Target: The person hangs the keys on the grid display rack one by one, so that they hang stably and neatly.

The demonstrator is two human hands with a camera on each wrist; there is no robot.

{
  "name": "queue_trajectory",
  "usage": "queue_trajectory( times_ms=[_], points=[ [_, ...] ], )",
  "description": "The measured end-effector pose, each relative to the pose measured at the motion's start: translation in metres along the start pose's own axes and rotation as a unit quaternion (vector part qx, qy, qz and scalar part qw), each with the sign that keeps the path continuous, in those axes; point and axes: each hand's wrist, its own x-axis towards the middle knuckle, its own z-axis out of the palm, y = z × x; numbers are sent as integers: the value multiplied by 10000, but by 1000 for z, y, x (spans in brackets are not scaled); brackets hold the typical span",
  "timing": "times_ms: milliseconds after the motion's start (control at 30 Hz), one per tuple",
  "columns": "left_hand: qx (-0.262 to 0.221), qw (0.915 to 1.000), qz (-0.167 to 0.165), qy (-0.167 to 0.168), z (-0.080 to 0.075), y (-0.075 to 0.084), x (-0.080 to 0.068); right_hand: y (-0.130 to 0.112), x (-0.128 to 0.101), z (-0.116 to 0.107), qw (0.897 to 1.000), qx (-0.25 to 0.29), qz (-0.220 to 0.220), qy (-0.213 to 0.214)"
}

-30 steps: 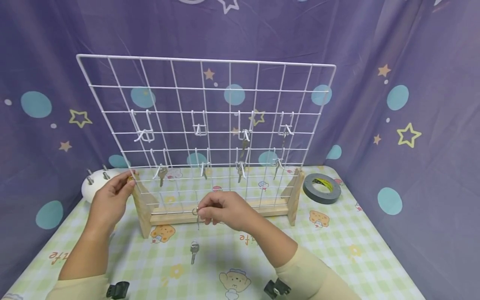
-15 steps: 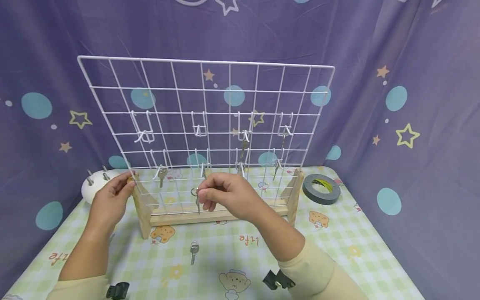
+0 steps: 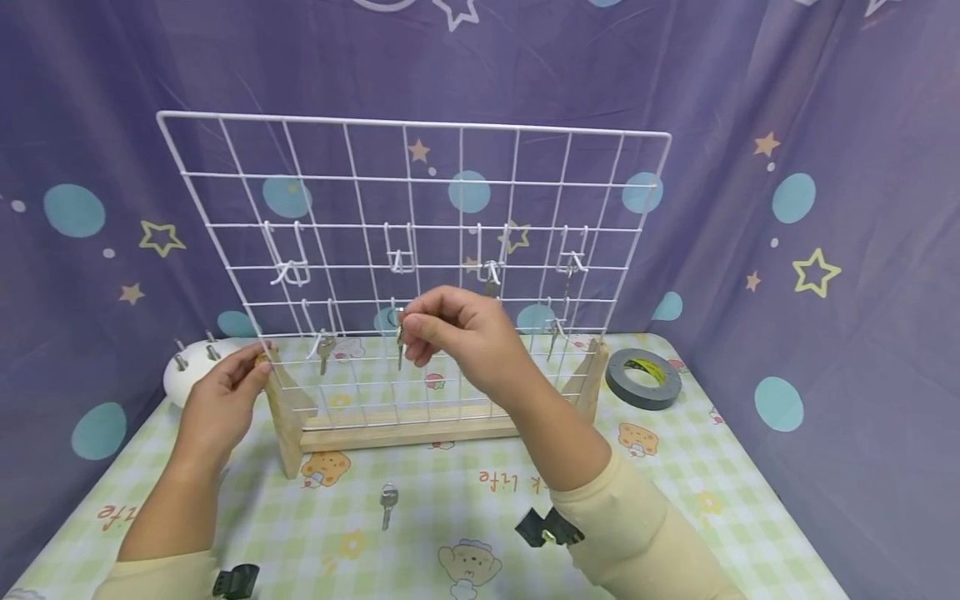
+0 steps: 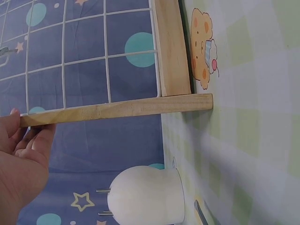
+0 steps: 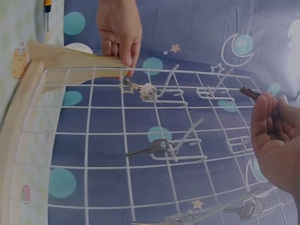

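Observation:
My right hand (image 3: 468,337) pinches a small key (image 3: 400,348) by its ring end, in front of the white wire grid (image 3: 416,123). The key hangs blade down, overlapping the lower hook row in the head view. In the right wrist view, the held key (image 5: 249,93) sticks out past the fingertips. My left hand (image 3: 221,400) grips the top of the wooden side support (image 4: 117,109) at the grid's left end. Several keys hang from white hooks, such as one key (image 3: 324,352) at lower left. The upper-left hook (image 3: 291,268) bears no key.
Another key (image 3: 387,504) lies on the checked tablecloth (image 3: 600,533) in front of the stand. A roll of grey tape (image 3: 643,378) lies to the right. Behind my left hand is a white rounded object (image 4: 147,196) with metal prongs. A purple curtain (image 3: 862,333) closes off the back.
My right hand has risen with the key from near the wooden base bar to the lower hook row. The left hand keeps its place on the side support.

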Motion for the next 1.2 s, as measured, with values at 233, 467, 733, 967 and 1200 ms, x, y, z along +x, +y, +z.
queue_trajectory(
  times_ms=[233,467,733,967,1200],
  points=[
    [-92,9999,43,29,1,-1,0,-5,16,-5,9998,82,-109,139],
    [-128,9999,85,45,1,-1,0,-4,28,-6,9995,101,-22,307],
    [-56,10000,64,36,1,0,-1,8,38,-6,9991,-84,108,408],
    [45,10000,2,25,0,0,0,11,37,-8,9995,19,-37,307],
    [24,10000,49,76,1,-2,1,8,41,-6,9994,-9,-34,338]
  ],
)
